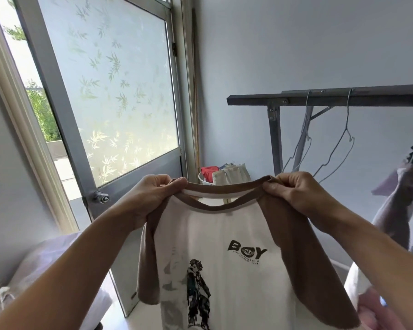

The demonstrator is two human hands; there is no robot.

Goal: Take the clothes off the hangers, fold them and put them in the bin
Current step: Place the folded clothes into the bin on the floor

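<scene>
Forearms reach fwd, both hands up w/ the tee (pixel 224 234) hanging btwn them. L hand (pixel 160 194) pinches the collar's left end, thumb and fingers curled over the brown rib. R hand (pixel 293 194) grips the opposite end the same way.

Tee is white w/ brown raglan sleeves, print side toward the camera. It's held in mid-air, hem out of view below. No hanger shows in the neck opening, so it looks to be off already.

Two bare wire hangers (pixel 347 115) hang on the rack bar (pixel 367 98) behind. Another garment (pixel 396 201) hangs at far right, prob. next up.

Step in hand, as I read it: start of the fold. Next move needs a flat spot or a mid-air fold (sleeves in, then halve) w/o letting the collar slip.

Bin (pixel 200 178) sits in the corner by the door (pixel 119 91), low behind the tee, w/ red cloth in it.
</scene>
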